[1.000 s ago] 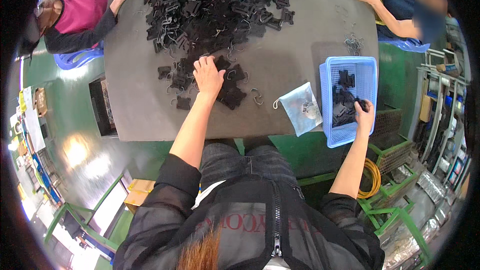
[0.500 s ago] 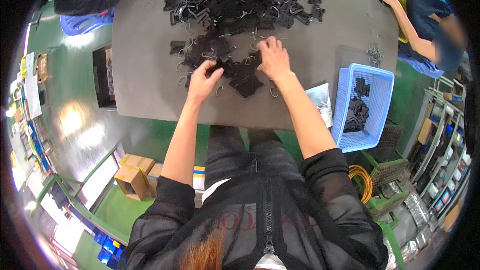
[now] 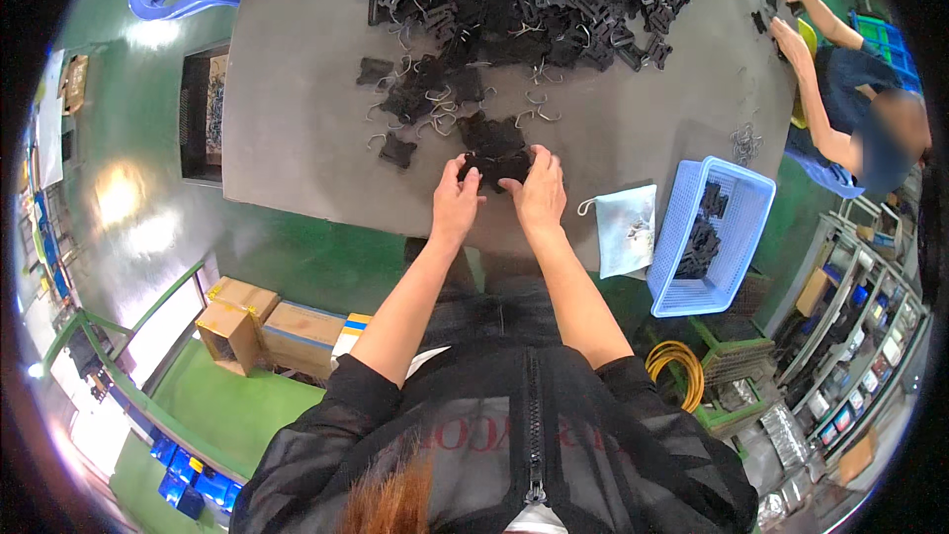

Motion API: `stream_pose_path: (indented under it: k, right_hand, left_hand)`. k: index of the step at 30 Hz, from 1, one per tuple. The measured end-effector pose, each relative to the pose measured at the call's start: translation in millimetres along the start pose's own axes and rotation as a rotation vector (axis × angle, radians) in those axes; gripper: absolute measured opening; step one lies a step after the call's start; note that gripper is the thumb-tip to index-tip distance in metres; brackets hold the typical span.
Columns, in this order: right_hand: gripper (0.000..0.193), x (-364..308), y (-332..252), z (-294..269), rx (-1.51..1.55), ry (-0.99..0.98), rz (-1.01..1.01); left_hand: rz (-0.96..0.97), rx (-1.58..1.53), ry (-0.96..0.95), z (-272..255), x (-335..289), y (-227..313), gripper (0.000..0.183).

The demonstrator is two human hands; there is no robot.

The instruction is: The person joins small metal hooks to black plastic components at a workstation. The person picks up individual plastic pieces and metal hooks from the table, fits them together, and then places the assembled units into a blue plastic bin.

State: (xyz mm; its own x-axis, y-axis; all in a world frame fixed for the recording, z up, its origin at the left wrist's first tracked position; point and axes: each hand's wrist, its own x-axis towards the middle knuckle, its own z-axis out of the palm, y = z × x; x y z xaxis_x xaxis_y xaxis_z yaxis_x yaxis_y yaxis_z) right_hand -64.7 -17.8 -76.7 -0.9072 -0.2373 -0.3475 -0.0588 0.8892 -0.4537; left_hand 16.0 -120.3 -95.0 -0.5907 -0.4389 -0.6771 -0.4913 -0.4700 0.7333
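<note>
Close to the table's near edge, my left hand (image 3: 458, 202) and my right hand (image 3: 540, 194) face each other with fingers curled. Between them they grip dark black plastic parts (image 3: 490, 168) from both sides; the single pieces are hard to make out. Just beyond lies a small heap of black parts (image 3: 491, 134). To the left of it are a looser cluster of flat black pieces (image 3: 425, 94) and one separate piece (image 3: 397, 150). Thin bent metal wire pieces (image 3: 437, 121) lie scattered about the cluster.
A large pile of black parts (image 3: 534, 5) covers the far middle of the grey table (image 3: 297, 89). At right are a white drawstring pouch (image 3: 626, 229) and a blue basket (image 3: 660, 282) with black parts. A co-worker's hands (image 3: 791, 15) work at the far right.
Both hands have come nearer to me and closer together, and now grip black parts. My left hand has moved right. The whole view has shifted slightly.
</note>
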Motion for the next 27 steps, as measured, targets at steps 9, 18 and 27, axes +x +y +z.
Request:
stream_pose_path:
  k: [9, 18, 27]
  right_hand:
    - [0.056, -10.9, -9.9, 30.0, 0.202, 0.046, 0.11]
    - [0.044, -19.1, -11.6, 32.2, 0.094, 0.043, 0.126]
    - [0.041, 2.0, 18.2, -21.2, 0.47, -0.121, 0.171]
  left_hand:
    - [-0.019, -0.053, -0.015, -1.7, 5.3, -12.2, 0.02]
    - [-0.071, -0.067, 0.022, 0.4, -13.9, -14.1, 0.019]
    - [-0.16, -0.281, 0.039, -8.5, -22.7, -15.1, 0.019]
